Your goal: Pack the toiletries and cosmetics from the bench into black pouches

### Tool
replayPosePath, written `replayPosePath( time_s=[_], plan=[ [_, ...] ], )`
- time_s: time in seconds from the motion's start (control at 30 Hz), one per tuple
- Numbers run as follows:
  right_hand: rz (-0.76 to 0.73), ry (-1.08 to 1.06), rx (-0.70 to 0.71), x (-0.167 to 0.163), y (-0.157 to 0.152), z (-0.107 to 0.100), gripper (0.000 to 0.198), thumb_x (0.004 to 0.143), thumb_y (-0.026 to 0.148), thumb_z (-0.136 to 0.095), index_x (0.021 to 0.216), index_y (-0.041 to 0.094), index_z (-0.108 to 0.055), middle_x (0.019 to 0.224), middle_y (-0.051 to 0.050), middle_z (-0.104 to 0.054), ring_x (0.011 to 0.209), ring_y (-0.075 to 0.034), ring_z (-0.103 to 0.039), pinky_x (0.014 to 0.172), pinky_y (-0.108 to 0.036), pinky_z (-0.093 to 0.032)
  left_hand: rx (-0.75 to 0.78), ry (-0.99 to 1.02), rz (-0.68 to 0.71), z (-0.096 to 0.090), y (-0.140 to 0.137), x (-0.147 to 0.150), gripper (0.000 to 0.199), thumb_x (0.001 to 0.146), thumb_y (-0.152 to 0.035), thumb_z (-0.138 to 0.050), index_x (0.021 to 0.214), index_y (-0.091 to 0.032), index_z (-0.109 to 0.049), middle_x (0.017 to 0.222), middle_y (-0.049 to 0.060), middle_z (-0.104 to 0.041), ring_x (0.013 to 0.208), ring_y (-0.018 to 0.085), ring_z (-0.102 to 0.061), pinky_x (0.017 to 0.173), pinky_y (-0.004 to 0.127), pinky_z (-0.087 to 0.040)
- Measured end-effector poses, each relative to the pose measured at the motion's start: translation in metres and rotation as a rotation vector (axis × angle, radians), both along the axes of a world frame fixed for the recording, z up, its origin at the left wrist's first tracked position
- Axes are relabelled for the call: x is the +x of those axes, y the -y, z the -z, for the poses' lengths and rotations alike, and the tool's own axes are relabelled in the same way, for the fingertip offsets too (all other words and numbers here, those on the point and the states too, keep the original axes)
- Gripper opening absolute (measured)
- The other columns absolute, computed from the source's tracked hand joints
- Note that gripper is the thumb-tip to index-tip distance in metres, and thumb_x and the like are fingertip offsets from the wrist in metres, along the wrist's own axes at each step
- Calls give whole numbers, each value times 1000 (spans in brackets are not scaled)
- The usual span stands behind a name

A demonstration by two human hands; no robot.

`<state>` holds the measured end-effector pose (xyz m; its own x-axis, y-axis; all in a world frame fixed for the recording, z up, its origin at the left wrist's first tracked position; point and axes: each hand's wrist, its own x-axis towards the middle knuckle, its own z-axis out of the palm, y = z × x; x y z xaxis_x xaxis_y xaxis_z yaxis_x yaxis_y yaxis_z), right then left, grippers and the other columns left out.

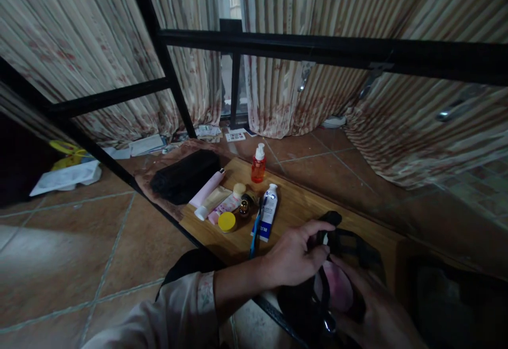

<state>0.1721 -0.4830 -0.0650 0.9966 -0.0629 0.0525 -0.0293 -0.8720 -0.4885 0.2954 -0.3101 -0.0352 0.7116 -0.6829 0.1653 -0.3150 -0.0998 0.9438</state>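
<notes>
A black bag (296, 306) sits at the near right edge of the wooden board, with something pink (337, 285) showing in its opening. My left hand (293, 256) pinches the bag's upper edge between thumb and fingers, beside a small white bit (326, 239) too small to name. Curved round the bag's right side, my right hand (377, 312) grips it near the pink area; its fingertips are partly in shadow. A metal clasp-like piece (328, 322) glints on the bag's front. Left of my left hand lie a blue toothbrush (256, 232) and a white-and-blue toothpaste tube (270, 209).
On the wooden board (296, 201) stand an orange pump bottle (258, 166), a yellow-lidded jar (226, 222), a pink bottle (207, 187) and several cosmetics. A black pouch (186, 174) lies behind them. Black metal bars (317, 47) cross before the curtains (278, 95).
</notes>
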Motion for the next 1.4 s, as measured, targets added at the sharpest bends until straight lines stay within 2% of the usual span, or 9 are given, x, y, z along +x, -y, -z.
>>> replayPosePath(
  time_s=[0.27, 0.47, 0.57, 0.73, 0.87, 0.97, 1.07, 1.2, 1.4],
  plan=[
    [-36, 30, -28, 3, 12, 9, 57, 71, 33, -64, 127, 28, -54, 122, -6, -63, 106, -27, -63, 82, -39, -57, -56, -125, 37, 3, 1, 1, 40, 86, -29, -53, 125, -21, -52, 68, -2, -53, 56, 9, -49, 52, 20, -40],
    [4, 7, -2, 0, 13, 8, 50, 74, 39, -64, 123, 29, -58, 121, -5, -64, 105, -26, -64, 81, -37, -58, -73, -194, 35, 4, 3, 3, 38, 86, -20, -48, 124, -22, -53, 67, -3, -51, 54, 7, -47, 52, 19, -39],
    [25, -22, 21, -2, 9, 3, 53, 75, 40, -64, 126, 29, -56, 124, -6, -63, 108, -26, -63, 84, -37, -57, -36, -125, 38, 2, 1, 3, 37, 88, -19, -44, 124, -22, -52, 74, -1, -56, 59, 8, -51, 55, 19, -43],
    [11, -57, 37, -3, 8, 2, 54, 76, 37, -63, 129, 29, -54, 127, -6, -60, 112, -27, -60, 87, -39, -55, 46, 120, 78, -8, -5, 5, 38, 91, -20, -36, 124, -20, -54, 91, 4, -67, 75, 13, -61, 73, 26, -49],
    [9, -65, 24, -3, 9, 6, 53, 76, 35, -62, 128, 28, -54, 127, -7, -60, 112, -27, -60, 87, -39, -55, 43, 159, 89, -12, -6, 5, 37, 91, -19, -35, 119, -19, -58, 99, 6, -68, 84, 14, -63, 78, 26, -50],
    [4, -60, 13, -3, 11, 9, 52, 76, 35, -63, 126, 28, -55, 127, -7, -60, 112, -27, -60, 86, -38, -55, 59, 156, 79, -11, -5, 4, 35, 90, -22, -38, 119, -18, -58, 96, 4, -68, 77, 12, -62, 73, 23, -49],
    [1, -52, 0, -2, 14, 11, 51, 74, 36, -64, 125, 28, -57, 125, -7, -62, 109, -27, -62, 84, -37, -56, 96, 156, 78, -12, -5, 4, 32, 89, -25, -43, 114, -18, -60, 82, 2, -66, 62, 10, -57, 60, 21, -45],
    [-18, -60, -14, 0, 15, 11, 52, 74, 38, -65, 124, 28, -57, 124, -8, -62, 108, -27, -63, 83, -37, -57, 128, 117, 95, -13, -8, 6, 31, 82, -29, -56, 111, -19, -62, 66, -2, -59, 55, 9, -51, 51, 20, -39],
    [4, -9, 31, 2, 7, 3, 45, 79, 39, -62, 122, 29, -58, 121, -6, -64, 106, -24, -63, 84, -36, -56, 104, -47, 243, -13, -11, 13, 39, 79, -23, -58, 118, -18, -55, 62, -5, -52, 49, 6, -45, 46, 17, -33]
  ],
)
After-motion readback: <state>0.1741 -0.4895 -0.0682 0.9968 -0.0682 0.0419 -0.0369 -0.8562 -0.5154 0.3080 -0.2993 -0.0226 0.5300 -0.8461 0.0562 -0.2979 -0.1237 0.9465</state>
